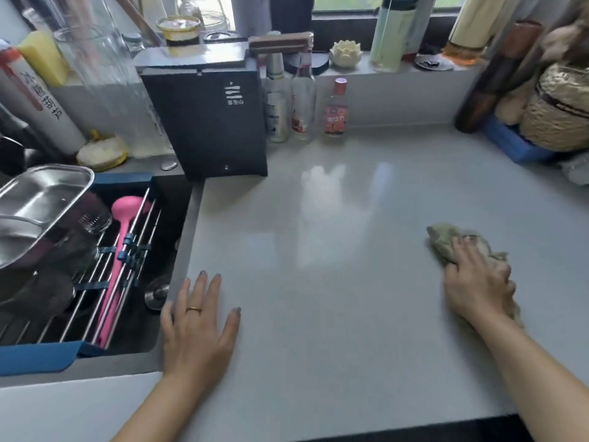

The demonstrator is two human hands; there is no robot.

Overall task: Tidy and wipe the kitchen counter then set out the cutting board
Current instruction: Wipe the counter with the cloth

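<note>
A person's left hand [199,320], a gold ring on one finger, lies flat with fingers spread on the pale grey kitchen counter [318,282], just beside the sink edge. Farther right, the right hand [475,282] presses down on a crumpled olive-green cloth [446,240], fingers bent over it and gripping it against the counter's right side. In the dark sink [178,224] at left, a pink plastic ladle [122,250] lies on a wire rack beside a divided stainless-steel tray [41,202]. Beyond, a black box-shaped appliance [207,122] stands at the back of the counter, with a red-labelled clear bottle [336,113] and two other bottles near it against the wall.
</note>
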